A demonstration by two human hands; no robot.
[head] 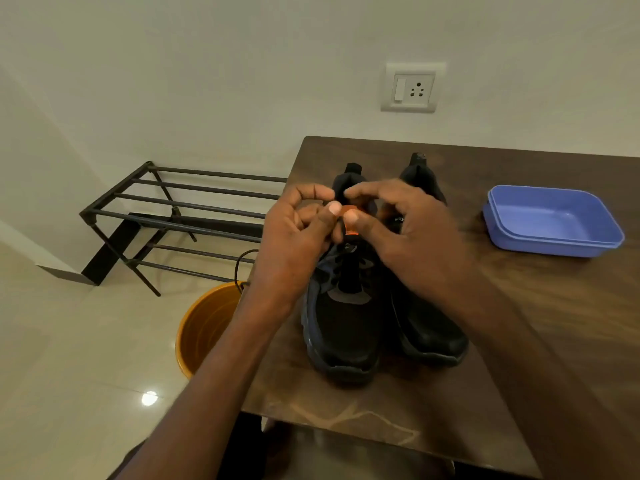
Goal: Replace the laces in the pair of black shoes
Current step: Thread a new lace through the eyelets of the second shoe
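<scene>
While the person worked at the top of one shoe, the scene around was quiet. The biggest thing was the dark wooden table (519,323), standing against a pale wall with a switch and socket plate (412,87). To its left, on the tiled floor, stood a black metal shoe rack (180,216) and, nearer, an orange bucket (207,327), just beside the table edge. On the right part of the table lay an open blue plastic box (550,220), well apart from the shoes; it possibly was there for laces, but nothing was visible in it.

The pair of black shoes stood side by side near the middle of the table, toes toward the person, probably so that the eyelets faced up for easy work. The left shoe (341,320) was the one in hand; the right shoe (429,327) waited untouched beside it.

The left hand (294,244) and the right hand (412,237) met over the tongue of the left shoe. The fingers of both were curled, and thumb and forefinger seemed to pinch the black lace (341,230) near an orange tab. A thin black cord (242,261) hung behind the left wrist above the bucket; I could not tell which lace it was.
</scene>
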